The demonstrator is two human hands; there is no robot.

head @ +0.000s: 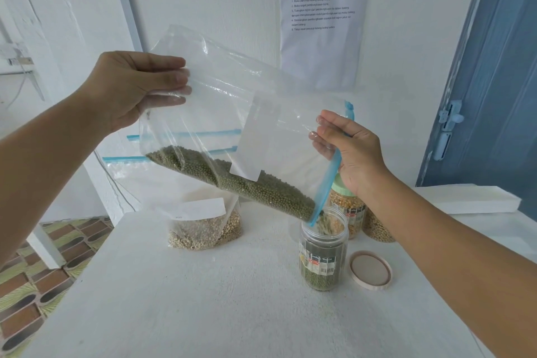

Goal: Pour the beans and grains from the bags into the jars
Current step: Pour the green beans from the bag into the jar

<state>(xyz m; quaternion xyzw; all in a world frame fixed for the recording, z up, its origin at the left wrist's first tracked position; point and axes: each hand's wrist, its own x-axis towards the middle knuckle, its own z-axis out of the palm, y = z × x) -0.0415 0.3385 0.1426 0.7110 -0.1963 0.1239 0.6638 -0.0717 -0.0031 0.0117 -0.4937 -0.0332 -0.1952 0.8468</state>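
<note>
Above the open jar (323, 253), a clear zip bag (232, 113) hangs tilted, its blue zip edge at the lower right dipping into the jar's mouth. Green beans (232, 180) lie banked along the bag's low side and run toward that corner; a blurred stream of them shows just inside the jar's rim, and the jar already holds a green layer at its bottom.

The left hand (130, 87) pinches the bag's raised bottom corner, up and to the left of the jar, fingers folded over the plastic. The right hand (351, 151) grips the zip edge straight above the jar, thumb in front and fingers behind the film.

The jar stands on a white table (203, 299). Just right of it a round lid (370, 270) lies with its inside up. Behind the jar, close by, stands a second jar (347, 209) with a green cap, filled with yellow kernels, and past that a heap of pale grain, partly hidden by the right wrist. Left of the open jar, well apart, sits another bag (203, 227) of pale beans with a white label. On the wall behind the jar hangs a printed sheet (322, 23); the small print is too small to read.
</note>
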